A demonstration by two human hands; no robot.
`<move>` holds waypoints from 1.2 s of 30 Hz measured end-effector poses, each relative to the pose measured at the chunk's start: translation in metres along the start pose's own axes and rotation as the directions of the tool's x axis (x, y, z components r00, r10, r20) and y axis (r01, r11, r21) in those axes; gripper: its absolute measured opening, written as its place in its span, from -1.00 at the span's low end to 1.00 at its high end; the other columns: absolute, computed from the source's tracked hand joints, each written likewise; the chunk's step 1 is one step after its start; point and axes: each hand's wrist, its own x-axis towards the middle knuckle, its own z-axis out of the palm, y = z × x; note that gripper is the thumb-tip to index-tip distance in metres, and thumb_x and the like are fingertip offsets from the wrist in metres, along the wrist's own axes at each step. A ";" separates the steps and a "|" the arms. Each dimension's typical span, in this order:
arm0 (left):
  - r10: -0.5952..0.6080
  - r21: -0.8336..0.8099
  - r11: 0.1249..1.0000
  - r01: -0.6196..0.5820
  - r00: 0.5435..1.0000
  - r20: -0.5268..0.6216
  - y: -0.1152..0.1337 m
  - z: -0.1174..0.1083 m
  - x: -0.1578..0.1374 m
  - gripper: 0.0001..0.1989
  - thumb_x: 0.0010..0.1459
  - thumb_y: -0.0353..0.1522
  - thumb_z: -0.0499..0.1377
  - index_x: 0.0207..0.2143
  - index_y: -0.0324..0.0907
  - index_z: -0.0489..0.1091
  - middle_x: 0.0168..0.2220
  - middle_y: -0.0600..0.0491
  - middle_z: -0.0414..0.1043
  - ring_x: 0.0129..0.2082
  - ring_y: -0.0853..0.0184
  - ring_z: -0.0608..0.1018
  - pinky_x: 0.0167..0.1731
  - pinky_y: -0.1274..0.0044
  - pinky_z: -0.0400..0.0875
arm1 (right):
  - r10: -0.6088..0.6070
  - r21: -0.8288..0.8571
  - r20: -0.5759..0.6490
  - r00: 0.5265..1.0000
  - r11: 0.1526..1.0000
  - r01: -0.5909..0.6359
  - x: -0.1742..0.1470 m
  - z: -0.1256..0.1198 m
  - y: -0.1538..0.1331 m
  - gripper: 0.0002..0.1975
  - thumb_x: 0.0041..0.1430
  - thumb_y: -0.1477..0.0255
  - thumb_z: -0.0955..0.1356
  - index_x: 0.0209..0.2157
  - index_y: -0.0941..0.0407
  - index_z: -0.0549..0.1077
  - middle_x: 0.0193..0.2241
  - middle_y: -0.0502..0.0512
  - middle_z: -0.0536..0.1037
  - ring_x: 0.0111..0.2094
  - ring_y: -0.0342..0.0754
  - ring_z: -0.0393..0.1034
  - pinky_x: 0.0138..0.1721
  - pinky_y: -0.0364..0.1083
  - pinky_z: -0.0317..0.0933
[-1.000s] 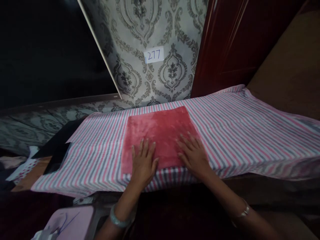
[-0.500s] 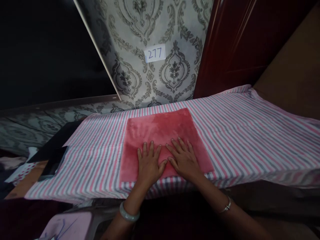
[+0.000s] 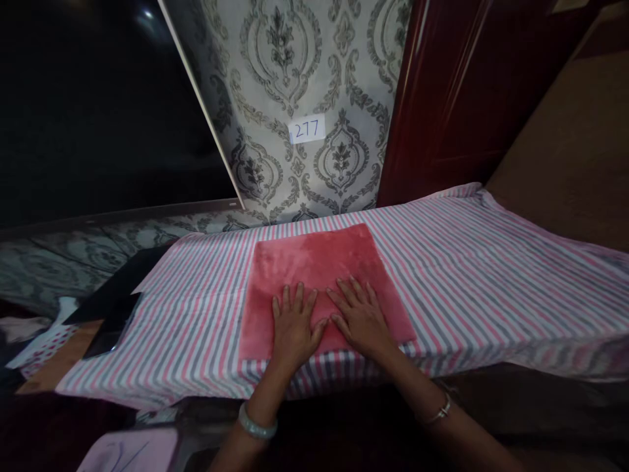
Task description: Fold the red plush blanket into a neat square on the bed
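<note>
A square of reddish-pink plush cloth lies flat on a striped tablecloth. On its front left part rests my left hand, palm down with fingers spread. My right hand lies the same way on the front right part, its thumb close to the left thumb. Neither hand grips anything. Darker and lighter patches show in the pile of the cloth. The area under both palms is hidden.
A dark phone lies at the table's left end. Behind stand a large black screen and a patterned wall with a paper marked 277. A dark red wooden panel rises at the back right. A pink stool is at lower left.
The camera view has tilted up slightly, so the scene sits lower. Both hands stay flat on the cloth in nearly the same place. The handprint-like marks in the pile look fainter now.
</note>
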 end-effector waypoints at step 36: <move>-0.092 -0.018 0.995 0.096 0.983 0.161 -0.049 -0.041 0.066 -0.36 0.31 -0.19 0.02 0.37 -0.20 0.05 0.42 -0.21 -0.06 0.42 0.00 0.00 0.31 0.05 -0.02 | 0.082 0.015 0.124 0.989 0.996 -0.084 0.063 -0.030 0.025 -0.44 0.37 0.23 0.18 0.35 0.03 0.18 0.37 0.21 0.12 0.36 0.21 -0.03 0.27 0.25 -0.03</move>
